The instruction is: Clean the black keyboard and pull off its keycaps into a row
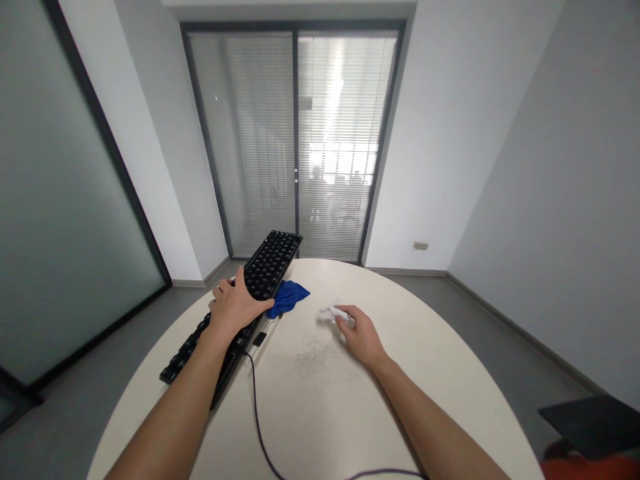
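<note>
A black keyboard (274, 259) lies slantwise over the left part of the round table, and it looks tilted. My left hand (234, 308) grips it across the middle, fingers over the far side and thumb along the near edge. Between the finger and thumb of my right hand (363, 333) is a crumpled white tissue (331, 313), low over the tabletop. A blue cloth (289, 298) lies bunched beside the keyboard, close to my left thumb. Grey dust (315, 359) marks the tabletop between my hands.
The pale round table (425, 373) fills the foreground. A dark cable (256, 407) runs from the keyboard towards the front edge. Beside the keyboard lies a small black piece (260, 339), its kind unclear. A dark seat-like object (595, 423) stands at lower right.
</note>
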`<state>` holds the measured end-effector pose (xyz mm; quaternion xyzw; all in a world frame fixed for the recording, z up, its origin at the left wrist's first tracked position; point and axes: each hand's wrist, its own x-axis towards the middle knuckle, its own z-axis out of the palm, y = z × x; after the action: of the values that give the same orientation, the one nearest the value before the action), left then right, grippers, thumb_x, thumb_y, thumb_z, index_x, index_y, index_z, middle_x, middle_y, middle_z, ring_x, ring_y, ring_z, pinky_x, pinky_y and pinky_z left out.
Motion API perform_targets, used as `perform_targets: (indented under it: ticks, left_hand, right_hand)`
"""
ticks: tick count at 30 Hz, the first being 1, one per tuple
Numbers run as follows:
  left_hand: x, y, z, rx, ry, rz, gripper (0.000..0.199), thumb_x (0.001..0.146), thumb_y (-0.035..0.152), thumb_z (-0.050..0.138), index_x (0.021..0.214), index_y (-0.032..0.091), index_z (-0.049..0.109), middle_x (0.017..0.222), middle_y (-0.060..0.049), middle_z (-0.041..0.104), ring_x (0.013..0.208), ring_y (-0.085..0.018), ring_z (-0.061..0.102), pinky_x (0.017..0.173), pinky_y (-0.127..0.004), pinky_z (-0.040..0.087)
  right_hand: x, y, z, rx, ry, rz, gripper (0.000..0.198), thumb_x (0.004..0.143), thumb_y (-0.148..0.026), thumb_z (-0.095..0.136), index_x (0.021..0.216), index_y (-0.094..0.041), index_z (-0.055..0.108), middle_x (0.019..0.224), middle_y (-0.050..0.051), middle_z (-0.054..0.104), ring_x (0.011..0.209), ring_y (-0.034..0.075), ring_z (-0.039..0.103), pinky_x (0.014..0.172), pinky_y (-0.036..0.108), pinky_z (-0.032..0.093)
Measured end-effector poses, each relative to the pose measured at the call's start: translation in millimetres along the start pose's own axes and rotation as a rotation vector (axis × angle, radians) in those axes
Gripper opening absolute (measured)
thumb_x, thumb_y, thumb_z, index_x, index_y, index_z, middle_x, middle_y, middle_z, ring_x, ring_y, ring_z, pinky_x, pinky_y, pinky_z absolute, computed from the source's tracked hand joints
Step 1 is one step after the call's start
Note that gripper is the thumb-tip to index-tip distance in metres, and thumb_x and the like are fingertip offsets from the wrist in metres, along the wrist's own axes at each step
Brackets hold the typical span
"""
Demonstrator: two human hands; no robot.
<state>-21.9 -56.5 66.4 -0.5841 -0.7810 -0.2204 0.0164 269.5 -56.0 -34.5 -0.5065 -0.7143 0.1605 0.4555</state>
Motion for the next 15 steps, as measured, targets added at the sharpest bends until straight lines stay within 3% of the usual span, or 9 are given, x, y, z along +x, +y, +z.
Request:
perform_targets:
  ticks: [5, 8, 11, 15]
  left_hand:
    - [-27, 33, 8, -0.047, -0.091, 0.167, 0.113, 0.061, 0.066, 0.071, 0.152, 0.023, 0.020, 0.134, -0.021, 0.045, 0.122, -0.045, 0.048, 0.091, -0.053, 0.045]
    - [-46, 51, 17, -0.063, -0.136, 0.255, 0.111, 0.061, 0.062, 0.073, 0.152, 0.021, 0.023, 0.134, -0.021, 0.045, 0.122, -0.043, 0.048, 0.092, -0.050, 0.044]
    - [-65, 66, 26, -0.085, -0.189, 0.316, 0.109, 0.061, 0.062, 0.072, 0.151, 0.022, 0.024, 0.136, -0.020, 0.046, 0.124, -0.043, 0.048, 0.094, -0.048, 0.043]
    - [-85, 76, 37, -0.098, -0.267, 0.352, 0.106, 0.061, 0.062, 0.071, 0.148, 0.020, 0.028, 0.133, -0.021, 0.049, 0.123, -0.043, 0.049, 0.095, -0.047, 0.042]
  right_hand:
    - [2, 7, -4, 0.132, 0.160, 0.199, 0.025, 0.085, -0.039, 0.053, 0.095, -0.018, 0.063, 0.088, 0.006, 0.069, 0.080, 0.022, 0.062, 0.075, 0.034, 0.048]
    - [5, 14, -7, 0.276, 0.227, 0.322, 0.028, 0.083, -0.042, 0.052, 0.101, -0.020, 0.056, 0.077, 0.001, 0.065, 0.065, 0.017, 0.058, 0.060, 0.029, 0.047]
    - [10, 18, -9, 0.479, 0.216, 0.441, 0.036, 0.079, -0.042, 0.053, 0.109, -0.023, 0.052, 0.076, -0.001, 0.064, 0.062, 0.016, 0.058, 0.055, 0.026, 0.047]
    - [14, 16, -9, 0.549, 0.158, 0.540, 0.028, 0.080, -0.043, 0.050, 0.092, -0.019, 0.059, 0.067, 0.002, 0.064, 0.061, 0.018, 0.060, 0.052, 0.026, 0.048]
